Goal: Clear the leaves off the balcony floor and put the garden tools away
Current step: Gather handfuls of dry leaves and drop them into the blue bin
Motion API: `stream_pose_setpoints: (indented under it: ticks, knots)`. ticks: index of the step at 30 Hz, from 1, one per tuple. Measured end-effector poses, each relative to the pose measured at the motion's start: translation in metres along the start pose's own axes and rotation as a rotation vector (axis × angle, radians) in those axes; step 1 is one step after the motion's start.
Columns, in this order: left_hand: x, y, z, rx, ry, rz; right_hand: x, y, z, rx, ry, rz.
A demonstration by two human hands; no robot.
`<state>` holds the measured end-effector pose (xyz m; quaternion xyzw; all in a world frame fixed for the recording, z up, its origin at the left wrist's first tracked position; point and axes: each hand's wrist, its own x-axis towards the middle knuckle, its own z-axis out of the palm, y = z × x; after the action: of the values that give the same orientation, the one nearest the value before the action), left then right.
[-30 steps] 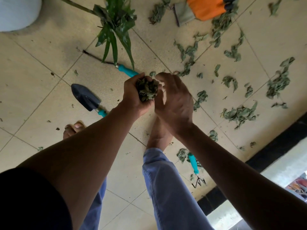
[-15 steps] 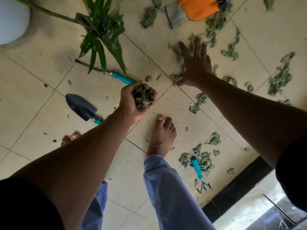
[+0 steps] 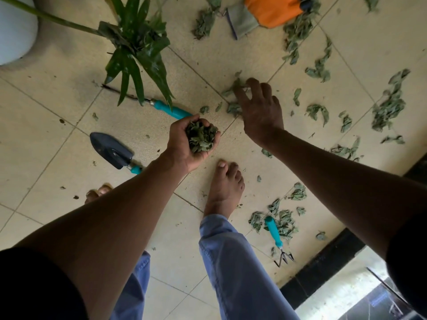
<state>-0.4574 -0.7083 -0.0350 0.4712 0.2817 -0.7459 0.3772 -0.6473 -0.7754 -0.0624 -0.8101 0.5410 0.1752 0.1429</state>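
Balcony floor in soft daylight

Pale beige floor tiles with thin grout lines run diagonally; a black border strip edges them at 4 o'clock, brighter ground beyond it. A white rounded pot sits at 10 o'clock, its green plant leaning inward.

Home balcony, seen from above. Beige tiled floor with grout lines, scattered with dried green leaves. Garden hand tools lying on it: dark trowel near left, teal-handled hand rake near right, another teal-handled tool under a green potted plant far left. White pot at far-left edge. Orange-and-grey gardening glove far. Black threshold strip along near right.
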Motion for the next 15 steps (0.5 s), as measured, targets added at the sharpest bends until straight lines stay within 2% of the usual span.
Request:
stream_pose_setpoints:
  ticks: [6,15]
  knots:
    - [0.001,0.000,-0.008,0.004,-0.004,-0.003,0.013,0.012,-0.006,-0.103,-0.223,-0.191]
    - [-0.004,-0.004,-0.030,0.016,0.020,0.001,-0.004,0.041,0.014,-0.093,-0.034,-0.397]
